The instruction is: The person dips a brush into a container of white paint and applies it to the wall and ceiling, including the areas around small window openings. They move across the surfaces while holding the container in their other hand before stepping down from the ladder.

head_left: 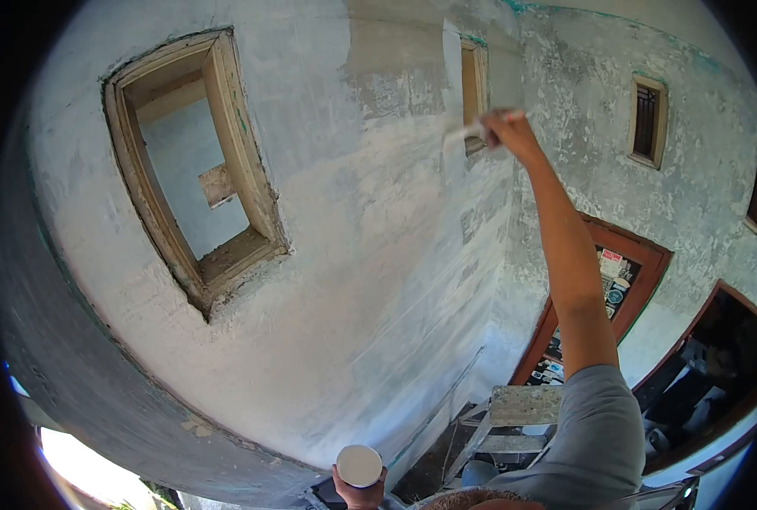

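My right hand (512, 133) is stretched far up and forward, its fingers closed round a paintbrush (467, 133). The brush is blurred, and its pale bristles point left, at the wall beside a small window opening (474, 81). Low in the view, my left hand (361, 493) grips a round cup of white paint (360, 467) from below, with its top facing up. In front of me the large wall (336, 323) shows whitish brushed areas, with a bare grey-brown patch (395, 51) near the top.
A wooden-framed window opening (251, 170) is set in the wall at left. Below me stands a worn wooden ladder (524, 406). To the right are a red-framed door with stickers (620, 276), a dark opening (710, 365) and small windows (648, 121) in the adjoining wall.
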### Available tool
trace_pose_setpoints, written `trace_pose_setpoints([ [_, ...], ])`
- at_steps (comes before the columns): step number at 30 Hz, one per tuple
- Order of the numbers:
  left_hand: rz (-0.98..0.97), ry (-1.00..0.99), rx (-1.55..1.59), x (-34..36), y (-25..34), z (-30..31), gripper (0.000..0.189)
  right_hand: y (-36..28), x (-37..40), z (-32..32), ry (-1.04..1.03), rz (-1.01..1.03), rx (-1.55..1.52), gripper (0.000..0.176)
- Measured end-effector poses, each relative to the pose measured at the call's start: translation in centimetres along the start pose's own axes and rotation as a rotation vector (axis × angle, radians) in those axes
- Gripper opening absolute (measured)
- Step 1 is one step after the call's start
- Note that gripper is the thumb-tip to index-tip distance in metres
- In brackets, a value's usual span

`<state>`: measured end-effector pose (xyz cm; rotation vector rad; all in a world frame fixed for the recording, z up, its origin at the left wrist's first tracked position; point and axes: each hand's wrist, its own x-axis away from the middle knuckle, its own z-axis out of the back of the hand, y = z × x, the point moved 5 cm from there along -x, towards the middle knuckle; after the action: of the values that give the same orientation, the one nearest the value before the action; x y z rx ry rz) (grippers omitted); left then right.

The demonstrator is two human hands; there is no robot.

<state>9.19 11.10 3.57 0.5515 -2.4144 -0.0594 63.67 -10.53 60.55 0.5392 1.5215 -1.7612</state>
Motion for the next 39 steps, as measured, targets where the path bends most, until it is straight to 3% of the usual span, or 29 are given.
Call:
trace_pose_setpoints([
  [5, 0.066, -0.161, 0.091, -0.8, 0.3, 1.1, 0.056, -11.1, -7.0, 2.2, 0.251, 0.246, -0.148, 0.022],
  [9, 0.115, -0.237, 0.097, -1.2, 0.8, 1.5, 0.058, -14.0, -7.2, 2.2, 0.347, 0.362, -0.345, 0.023],
  [13, 0.010, -0.407, 0.064, -1.1, 0.8, 1.1, 0.059, -9.1, -6.2, -0.5, 0.281, 0.294, -0.418, 0.018],
  [16, -0.007, -0.505, 0.041, -0.9, 0.8, 0.7, 0.060, -3.2, -1.1, -2.6, 0.242, 0.161, -0.478, 0.018],
  [19, 0.131, -0.191, 0.065, 0.0, 0.6, 0.1, 0.058, 2.1, 4.8, -2.8, 0.152, 0.034, -0.377, 0.019],
  [22, 0.025, -0.101, 0.036, 0.5, -0.5, -1.3, 0.055, 5.5, 9.2, -2.4, -0.080, -0.115, -0.126, 0.019],
  [24, -0.057, -0.155, -0.105, 1.9, -1.7, -3.8, 0.053, 4.0, 11.2, -2.0, -0.188, -0.262, 0.015, 0.021],
  [26, -0.084, -0.177, -0.164, 3.0, -2.1, -5.1, 0.053, 3.4, 9.3, -1.9, -0.274, -0.152, 0.127, 0.023],
  [30, -0.049, -0.200, -0.107, 3.1, -2.8, -5.2, 0.055, -4.5, 3.1, -1.4, 0.002, 0.118, -0.073, 0.019],
  [34, -0.049, -0.208, -0.089, 4.0, -2.8, -3.6, 0.056, -7.4, 4.3, -2.1, 0.179, 0.214, -0.321, 0.024],
  [39, -0.130, -0.197, -0.128, 4.9, -1.2, -1.1, 0.060, 6.6, 12.6, -6.9, 0.157, 0.149, -0.264, 0.023],
])
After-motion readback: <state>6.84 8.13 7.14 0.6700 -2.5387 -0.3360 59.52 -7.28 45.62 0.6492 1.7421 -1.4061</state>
